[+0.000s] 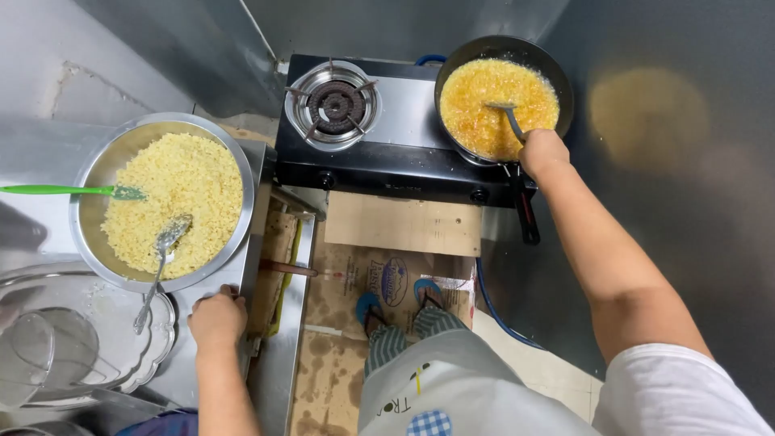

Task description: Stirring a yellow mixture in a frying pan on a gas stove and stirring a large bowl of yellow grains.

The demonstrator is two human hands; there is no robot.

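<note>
at the far left, the green-handled plastic spoon (69, 190) rests with its tip in the wide round steel bowl (89, 173) heaped with pale yellow crumbly grains (178, 202), and a long metal spoon (161, 262) lies across the bowl's near rim, its bowl sunk in the grains. your left hand (216, 316) sits curled over the edge of the steel counter (270, 379) just below that bowl, fingers bent around the lip and holding no tool. moving right, the black two-burner gas stove (395, 157) has its left burner bare. on the right burner stands the dark round frying pan (557, 77) full of bubbling orange-yellow grain mixture (484, 105). your right hand (542, 152) is closed around the handle of the metal stirring spoon (510, 117), whose head is down in the mixture. judge that spoon as stiff, light and likely warm and oily, so keep hold high on the handle end. the pan looks heavy and hot when full; its long black handle (526, 211), pointing towards you, seems the safe place to grip.
</note>
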